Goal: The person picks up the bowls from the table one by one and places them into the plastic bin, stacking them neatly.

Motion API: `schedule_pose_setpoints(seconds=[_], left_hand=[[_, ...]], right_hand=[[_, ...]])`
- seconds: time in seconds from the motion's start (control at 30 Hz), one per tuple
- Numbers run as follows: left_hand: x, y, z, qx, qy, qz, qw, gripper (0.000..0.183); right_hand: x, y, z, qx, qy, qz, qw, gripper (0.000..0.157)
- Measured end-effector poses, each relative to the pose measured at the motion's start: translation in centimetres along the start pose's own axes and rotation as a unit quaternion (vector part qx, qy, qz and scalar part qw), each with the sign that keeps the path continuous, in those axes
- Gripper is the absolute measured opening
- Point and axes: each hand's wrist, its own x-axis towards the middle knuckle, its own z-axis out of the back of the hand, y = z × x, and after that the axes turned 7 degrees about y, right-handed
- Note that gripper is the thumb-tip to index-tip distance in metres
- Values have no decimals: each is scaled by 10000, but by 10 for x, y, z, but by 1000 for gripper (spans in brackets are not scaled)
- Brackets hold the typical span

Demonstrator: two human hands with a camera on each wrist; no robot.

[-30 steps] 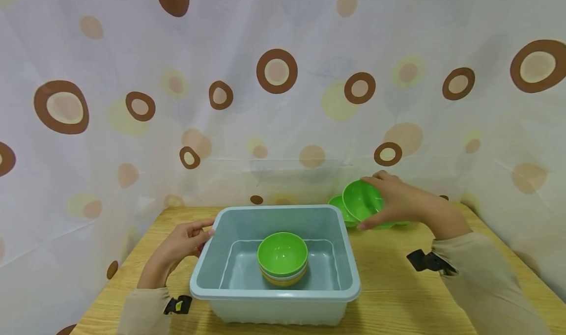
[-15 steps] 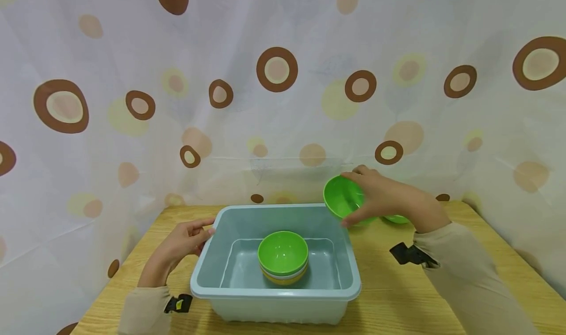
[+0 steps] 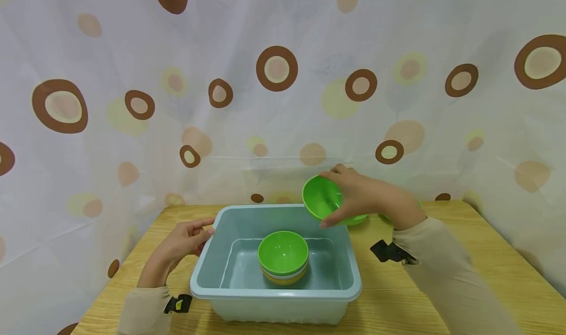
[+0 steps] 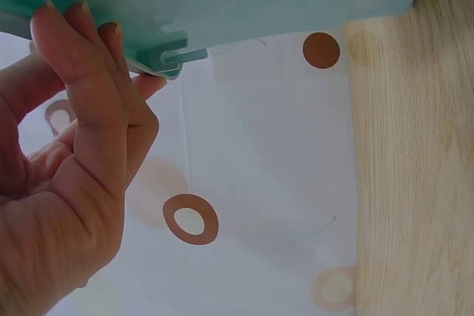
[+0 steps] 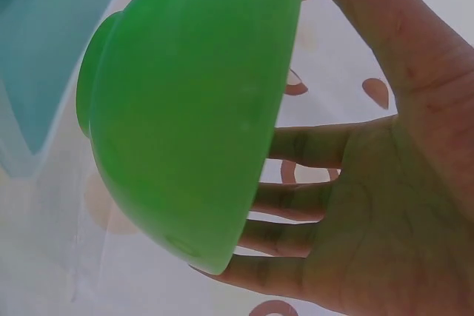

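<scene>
In the head view, the right hand grips a tilted green bowl by the far right corner of the plastic basin, toward the far edge of the worktop; held at its rim, it could slip, or clip the basin if carried low; at left wrist, the left hand grips the basin's rim, fingers bent; at right wrist, thumb and fingers span the bowl's rim.

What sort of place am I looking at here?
Probably an improvised indoor workspace, perhaps a recording booth: a ring-and-dot patterned curtain encloses the wood-grain tabletop, which carries a light-blue plastic basin with a stack of bowls inside. Nothing pins it down further.
</scene>
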Motion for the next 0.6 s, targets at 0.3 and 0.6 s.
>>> schedule_pose_setpoints(seconds=[0.3, 0.6], left_hand=[[1, 0, 0, 43, 12, 29, 10000, 60], [0, -1, 1, 37, 38, 4, 10000, 58]], right_hand=[[17, 11, -9, -119, 1, 249, 9996, 105], [33, 30, -13, -199, 291, 316, 9989, 106]])
